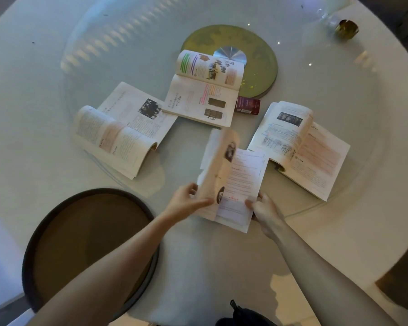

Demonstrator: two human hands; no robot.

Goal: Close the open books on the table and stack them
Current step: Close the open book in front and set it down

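Four books lie open on the round white bench, and the nearest book point(231, 180) is the one in hand — its left half is lifted and blurred, standing partly upright over the right-hand page. The left hand point(186, 200) has its fingers curled around the near edge of that raised half, thumb on the outer side; the right hand point(264, 208) pinches the near corner of the right-hand pages, thumb on top and the other fingers hidden beneath. Neither hand holds anything else. To do this well, I judge the right hand should pin its side flat against the bench while the left carries the lifted leaves over in one sweep, gathering all the loose pages together so none folds or creases under the cover; then press along the spine to settle it shut. The other three wait: the left book point(123, 130) with a page curled up in a roll, the far book point(205, 90) lying partly over the green disc point(259, 55), and the right book point(299, 147) just beside the one being closed. A small red box point(247, 105) sits between the far and right books — worth keeping clear of when the pile is built. The closed book would make a sensible base for the stack, near the bench edge.
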